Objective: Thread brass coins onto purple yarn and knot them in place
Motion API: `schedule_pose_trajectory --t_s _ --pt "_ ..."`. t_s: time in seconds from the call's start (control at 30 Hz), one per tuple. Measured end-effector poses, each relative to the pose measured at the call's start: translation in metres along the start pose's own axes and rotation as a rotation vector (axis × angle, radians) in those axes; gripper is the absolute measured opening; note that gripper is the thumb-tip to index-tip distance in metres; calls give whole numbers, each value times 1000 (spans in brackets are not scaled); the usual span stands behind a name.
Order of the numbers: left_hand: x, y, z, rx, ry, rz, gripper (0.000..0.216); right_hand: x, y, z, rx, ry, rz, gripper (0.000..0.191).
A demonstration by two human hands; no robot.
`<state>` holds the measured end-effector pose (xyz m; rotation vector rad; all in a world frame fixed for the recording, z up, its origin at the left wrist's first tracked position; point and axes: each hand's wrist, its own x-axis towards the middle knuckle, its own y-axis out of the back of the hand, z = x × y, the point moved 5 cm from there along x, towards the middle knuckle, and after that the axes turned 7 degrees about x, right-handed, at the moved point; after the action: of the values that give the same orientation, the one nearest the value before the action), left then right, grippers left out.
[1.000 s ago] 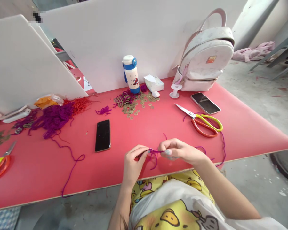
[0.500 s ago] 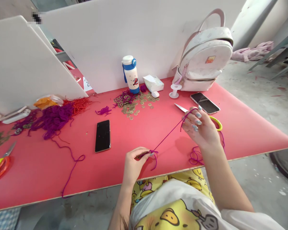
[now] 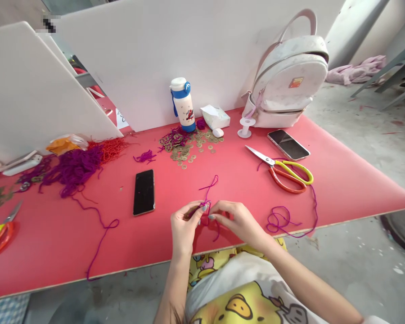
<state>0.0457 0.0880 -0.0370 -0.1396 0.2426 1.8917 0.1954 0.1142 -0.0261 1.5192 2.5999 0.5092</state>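
Note:
Near the table's front edge, my left hand (image 3: 186, 225) pinches a knotted purple cord (image 3: 207, 195), and part of a coin seems to show inside the fingers. My right hand (image 3: 236, 220) is right beside it, thumb and forefinger closed on a strand of the same cord. A loop of the cord stands up beyond the fingertips, and a loose end hangs below them. The knot itself is partly hidden by my fingers. To the right lie scissors (image 3: 280, 171) with red and yellow handles, and a loose length of purple cord (image 3: 280, 218).
A black phone (image 3: 144, 192) lies left of my hands. Behind are scattered holed coins (image 3: 182, 155), a bottle (image 3: 184, 105), a tissue pack (image 3: 216, 118), a white spool (image 3: 245, 128), another phone (image 3: 288, 144) and a backpack (image 3: 283, 85). Purple yarn (image 3: 74, 168) and more scissors (image 3: 2, 231) lie left.
My right hand has come down and left from above the scissors to my left hand. The cord, pulled taut before, is now slack and looped. The scissors are uncovered.

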Motion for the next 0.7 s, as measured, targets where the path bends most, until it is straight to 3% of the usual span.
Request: schedule_pose_trajectory --t_s 0.23,0.47,0.7 --pt "0 3 -4 6 -1 -20 23 -1 3 10 85 -77 152 18" --pt "-1 3 -5 2 -5 -12 25 1 -2 7 254 -80 90 9" --pt "-3 8 0 42 -30 32 24 -2 -15 14 290 -136 -1 20"
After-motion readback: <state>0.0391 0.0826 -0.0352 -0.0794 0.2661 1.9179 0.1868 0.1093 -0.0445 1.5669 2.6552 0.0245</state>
